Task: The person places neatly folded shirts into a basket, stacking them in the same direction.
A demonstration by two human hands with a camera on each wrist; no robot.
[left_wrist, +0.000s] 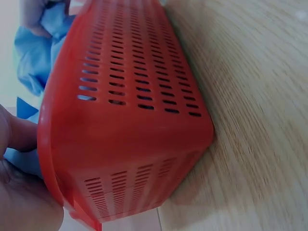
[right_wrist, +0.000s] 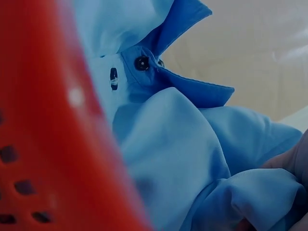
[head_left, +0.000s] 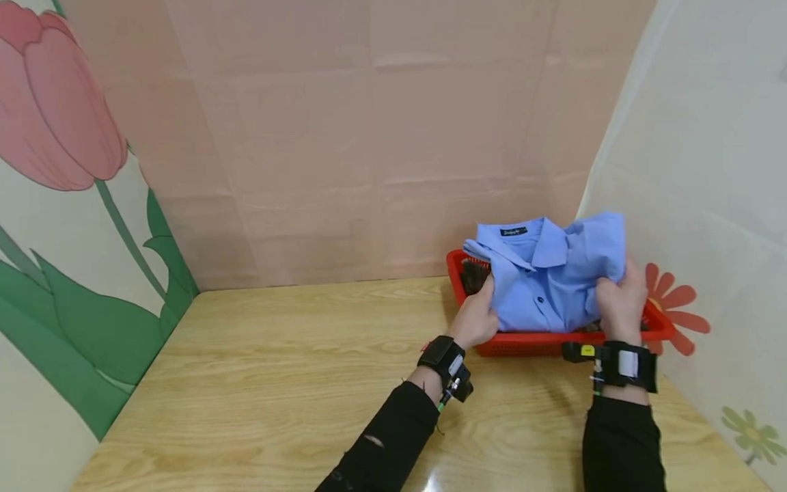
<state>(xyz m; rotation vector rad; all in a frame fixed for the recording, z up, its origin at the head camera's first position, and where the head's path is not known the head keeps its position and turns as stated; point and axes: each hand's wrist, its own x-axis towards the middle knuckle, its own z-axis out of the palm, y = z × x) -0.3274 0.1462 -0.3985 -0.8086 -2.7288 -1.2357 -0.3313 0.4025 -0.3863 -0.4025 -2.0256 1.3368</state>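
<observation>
A blue collared shirt with dark buttons is bunched over a red plastic basket, collar toward the back. My left hand holds the shirt's left side by the basket's front left rim. In the left wrist view, the thumb of that hand lies over blue cloth just outside the red rim. At the other side, my right hand grips the shirt, thumb in front. The right wrist view shows the cloth gathered in those fingers.
Dark, furry-looking stuff shows inside the basket beside the shirt. The basket stands on a wood-grain table, against the pinkish back covering and near the white right wall sheet with printed flowers.
</observation>
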